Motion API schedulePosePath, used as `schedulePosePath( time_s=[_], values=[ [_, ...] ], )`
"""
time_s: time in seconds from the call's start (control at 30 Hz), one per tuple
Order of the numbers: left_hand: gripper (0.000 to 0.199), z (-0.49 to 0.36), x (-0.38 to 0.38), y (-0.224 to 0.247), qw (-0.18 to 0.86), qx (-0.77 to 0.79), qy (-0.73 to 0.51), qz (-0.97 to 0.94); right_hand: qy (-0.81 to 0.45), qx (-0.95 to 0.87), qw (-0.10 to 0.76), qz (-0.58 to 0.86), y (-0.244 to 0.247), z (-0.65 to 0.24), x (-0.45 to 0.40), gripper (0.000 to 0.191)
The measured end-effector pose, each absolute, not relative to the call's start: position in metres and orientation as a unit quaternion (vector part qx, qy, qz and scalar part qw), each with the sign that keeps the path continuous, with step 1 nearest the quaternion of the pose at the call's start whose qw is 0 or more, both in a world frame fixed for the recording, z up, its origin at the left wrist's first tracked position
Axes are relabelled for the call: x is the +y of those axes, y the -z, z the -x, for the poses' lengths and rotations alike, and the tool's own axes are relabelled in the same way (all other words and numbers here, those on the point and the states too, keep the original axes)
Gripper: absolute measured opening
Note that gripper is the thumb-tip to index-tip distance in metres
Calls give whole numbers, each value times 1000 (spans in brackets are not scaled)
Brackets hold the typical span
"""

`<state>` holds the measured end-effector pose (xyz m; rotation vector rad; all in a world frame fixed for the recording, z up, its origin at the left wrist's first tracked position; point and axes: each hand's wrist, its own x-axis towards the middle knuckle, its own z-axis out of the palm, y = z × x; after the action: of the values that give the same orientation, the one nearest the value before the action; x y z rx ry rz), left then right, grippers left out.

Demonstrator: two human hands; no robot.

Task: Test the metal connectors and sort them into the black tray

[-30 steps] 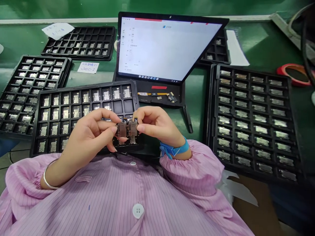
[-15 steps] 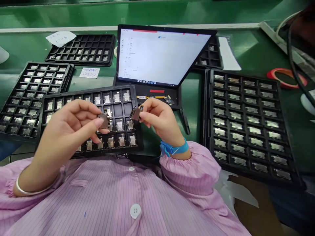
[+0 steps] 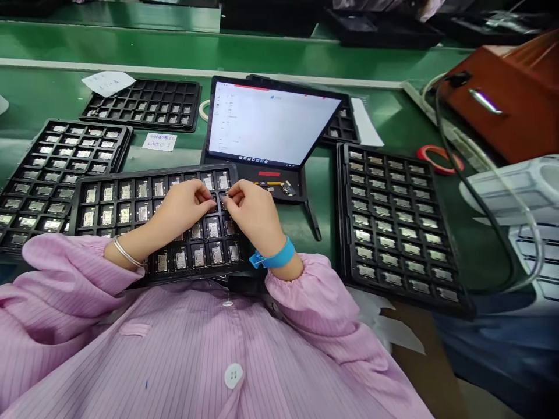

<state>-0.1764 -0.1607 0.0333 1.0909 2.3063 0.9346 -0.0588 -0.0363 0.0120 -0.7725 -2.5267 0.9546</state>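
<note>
My left hand (image 3: 187,203) is closed in a pinch over a pocket of the middle black tray (image 3: 157,272). At its fingertips is a small circuit board (image 3: 213,199), mostly hidden by the fingers. Beside it my right hand (image 3: 255,212) pinches a second small circuit board (image 3: 225,199) at the neighbouring pocket, near the tray's right edge. Both hands are low over the tray, fingertips almost meeting. Rows of similar boards with silver metal covers lie in the pockets around them; my left forearm hides some.
Behind the tray stands a laptop (image 3: 266,122), with loose parts on its base. More black trays of boards lie left (image 3: 126,131), right (image 3: 343,233) and at the back (image 3: 196,93). Red tape (image 3: 458,166), cables and an orange-brown box (image 3: 493,99) are at right.
Both hands have come down and closer together, bringing the boards from above the tray to two adjacent pockets. The camera view has shifted, showing more at the back and right.
</note>
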Motion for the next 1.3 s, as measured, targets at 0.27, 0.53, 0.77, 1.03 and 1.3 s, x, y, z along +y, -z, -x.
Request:
schedulePosePath(
  time_s=[0.27,0.53,0.77,1.03,1.3],
  values=[
    [21,216,-209,-48,141,878,-115,-443,-255,-952,124,118,-13,78,-70,12],
    [28,209,-215,-32,165,867,-101,-459,-237,-963,78,105,-8,92,-77,16],
    [12,194,-219,-31,124,875,-154,-441,-322,-935,117,88,2,86,-75,17],
    [18,174,-233,-53,218,795,-475,-309,-641,-734,178,136,-24,58,-75,18],
    [20,128,-241,-71,404,643,-621,-195,-734,-644,167,138,-55,17,-92,34]
  ],
)
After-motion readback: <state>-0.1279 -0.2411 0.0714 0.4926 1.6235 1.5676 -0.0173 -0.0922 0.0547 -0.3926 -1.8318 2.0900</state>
